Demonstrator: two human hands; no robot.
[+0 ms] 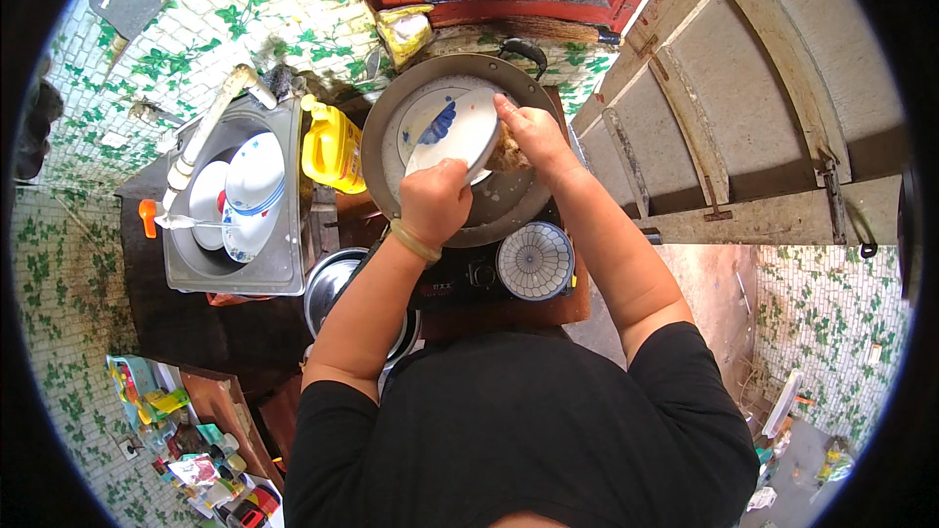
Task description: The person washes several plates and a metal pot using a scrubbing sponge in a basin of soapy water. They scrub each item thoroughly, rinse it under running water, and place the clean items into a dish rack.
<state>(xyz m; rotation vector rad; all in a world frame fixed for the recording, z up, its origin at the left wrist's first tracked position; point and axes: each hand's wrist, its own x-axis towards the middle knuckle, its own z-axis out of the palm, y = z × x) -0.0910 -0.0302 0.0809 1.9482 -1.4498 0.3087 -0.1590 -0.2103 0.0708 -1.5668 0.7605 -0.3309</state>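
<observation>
Over a large metal wok on a gas stove, my left hand grips the lower left rim of a white dish with a blue pattern. The dish is tilted. My right hand is at its right edge, thumb on the rim, with a brown scrubbing pad under the fingers, partly hidden behind the dish. Soapy water and another white dish, largely covered, lie in the wok. A patterned bowl sits on the stove just below the wok's right side.
Left of the wok stands a yellow plastic jug. Further left, a metal sink holds several white dishes under a running faucet. A steel pot is by my left forearm. A brush lies along the windowsill.
</observation>
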